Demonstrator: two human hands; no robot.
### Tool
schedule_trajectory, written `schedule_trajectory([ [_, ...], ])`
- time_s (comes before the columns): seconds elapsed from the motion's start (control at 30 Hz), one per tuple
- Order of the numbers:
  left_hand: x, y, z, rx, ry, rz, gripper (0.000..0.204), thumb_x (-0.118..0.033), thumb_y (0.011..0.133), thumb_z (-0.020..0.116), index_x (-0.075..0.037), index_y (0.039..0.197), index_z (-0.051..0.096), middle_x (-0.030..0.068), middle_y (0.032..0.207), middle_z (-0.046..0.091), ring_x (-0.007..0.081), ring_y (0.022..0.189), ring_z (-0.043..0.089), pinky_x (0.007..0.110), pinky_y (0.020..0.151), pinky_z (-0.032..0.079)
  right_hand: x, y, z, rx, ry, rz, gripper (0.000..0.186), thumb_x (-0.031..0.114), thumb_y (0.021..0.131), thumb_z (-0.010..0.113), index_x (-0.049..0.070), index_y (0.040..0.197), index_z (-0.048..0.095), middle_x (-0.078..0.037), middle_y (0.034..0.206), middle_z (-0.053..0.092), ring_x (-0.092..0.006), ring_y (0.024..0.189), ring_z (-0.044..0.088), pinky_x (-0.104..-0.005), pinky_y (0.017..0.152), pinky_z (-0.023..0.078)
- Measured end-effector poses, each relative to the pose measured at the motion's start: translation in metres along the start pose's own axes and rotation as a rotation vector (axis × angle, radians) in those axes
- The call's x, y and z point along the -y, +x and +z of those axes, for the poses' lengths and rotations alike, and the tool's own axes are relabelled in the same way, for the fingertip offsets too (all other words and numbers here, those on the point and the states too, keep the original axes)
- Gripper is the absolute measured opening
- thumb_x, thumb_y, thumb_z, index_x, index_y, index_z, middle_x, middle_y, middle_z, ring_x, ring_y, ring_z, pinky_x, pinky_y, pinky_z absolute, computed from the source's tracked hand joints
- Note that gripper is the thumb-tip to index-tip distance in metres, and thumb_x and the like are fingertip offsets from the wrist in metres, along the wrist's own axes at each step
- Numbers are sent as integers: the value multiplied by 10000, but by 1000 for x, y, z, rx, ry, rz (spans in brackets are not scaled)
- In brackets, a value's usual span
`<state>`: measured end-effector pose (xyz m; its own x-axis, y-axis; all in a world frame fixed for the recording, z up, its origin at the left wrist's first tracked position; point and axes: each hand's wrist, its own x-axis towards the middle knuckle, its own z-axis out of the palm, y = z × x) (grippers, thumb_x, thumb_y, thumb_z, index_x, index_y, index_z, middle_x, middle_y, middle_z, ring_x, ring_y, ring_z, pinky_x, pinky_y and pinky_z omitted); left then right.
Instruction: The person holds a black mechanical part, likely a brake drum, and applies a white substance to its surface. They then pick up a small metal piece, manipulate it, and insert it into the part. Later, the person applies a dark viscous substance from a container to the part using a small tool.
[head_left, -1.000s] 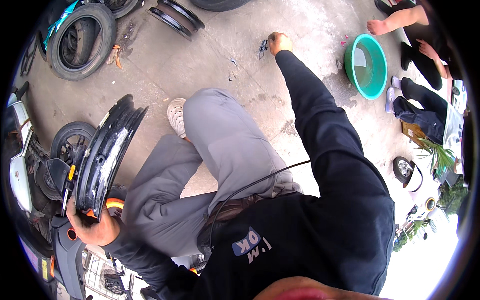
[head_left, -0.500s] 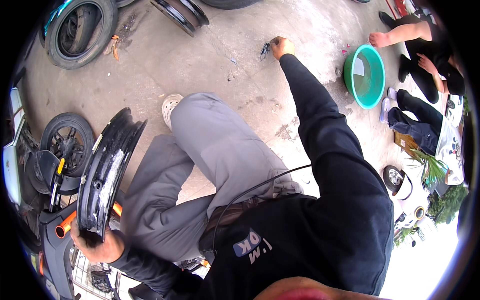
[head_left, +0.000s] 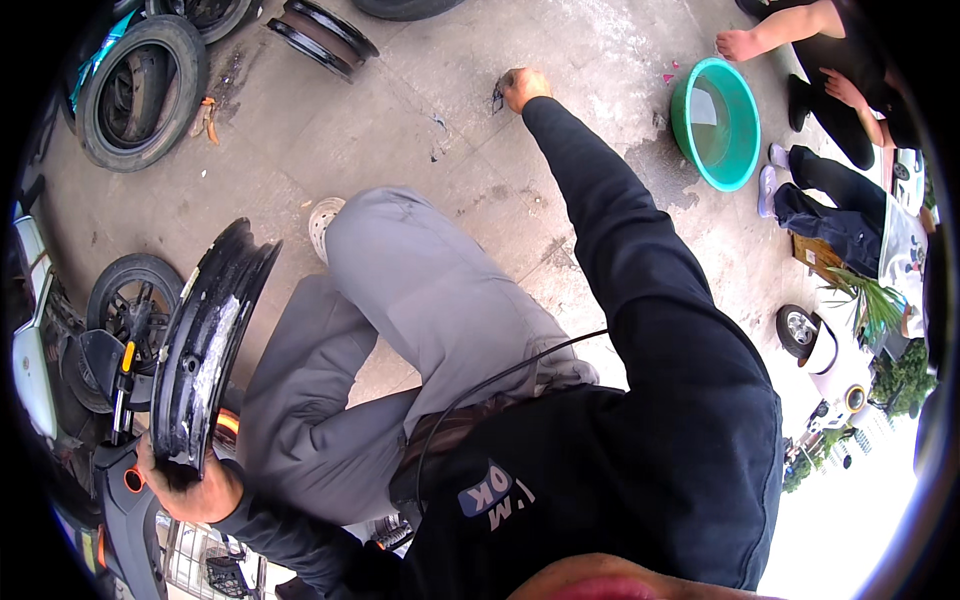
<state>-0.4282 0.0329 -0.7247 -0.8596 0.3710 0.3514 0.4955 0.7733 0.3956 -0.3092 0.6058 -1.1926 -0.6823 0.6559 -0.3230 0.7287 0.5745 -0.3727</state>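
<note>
A black wheel rim (head_left: 203, 350) stands upright beside my left leg, its channel smeared with white patches. My left hand (head_left: 193, 487) grips its lower edge, the fingers partly hidden behind the metal. Far ahead, my right arm stretches out over the concrete floor. My right hand (head_left: 527, 90) is closed there, and a small dark wiry piece (head_left: 498, 98) shows at its fingertips. What exactly it is remains too small to tell.
A green tub (head_left: 748, 130) with water stands to the right, near other people's hands (head_left: 740, 45) and legs. Tyres (head_left: 90, 125) and another rim (head_left: 300, 45) lie at the far left. A wheel (head_left: 130, 300) and a scooter part (head_left: 125, 510) are close on my left.
The whole view has shifted, with the floor objects sliding mostly leftward in the picture. My left hand keeps its grip on the rim, and my right hand stays extended and closed.
</note>
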Motion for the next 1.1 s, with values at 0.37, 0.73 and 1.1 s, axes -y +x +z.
schedule_trajectory([
  [0.37, -18, 6, 12, 3, -7, 29, 496, -102, 805, 842, 56, 1226, 633, 155, 1130, 680, 259, 1025, 640, 352, 963, 485, 4, -5, -5, -25, -94, 76, 228, 194, 826, 689, 97, 1009, 786, -200, 1039, 747, -390, 988, 721, -467, 898, 572],
  [0.73, -47, 21, 22, 1, 12, 84, 515, 11, 704, 815, -8, 1194, 659, 95, 1034, 686, 184, 890, 626, 282, 825, 497, 73, -72, -66, 37, 328, -151, 218, 222, 842, 754, 84, 1010, 771, -175, 952, 760, -347, 932, 734, -430, 844, 568],
  [1.1, -40, 13, 18, 9, -24, 69, 525, 23, 706, 815, 23, 1199, 636, 116, 1083, 671, 211, 976, 635, 316, 933, 487, 90, -40, 49, 82, -82, -433, 168, 128, 833, 656, 89, 973, 739, -187, 1040, 718, -390, 1008, 692, -494, 874, 559],
])
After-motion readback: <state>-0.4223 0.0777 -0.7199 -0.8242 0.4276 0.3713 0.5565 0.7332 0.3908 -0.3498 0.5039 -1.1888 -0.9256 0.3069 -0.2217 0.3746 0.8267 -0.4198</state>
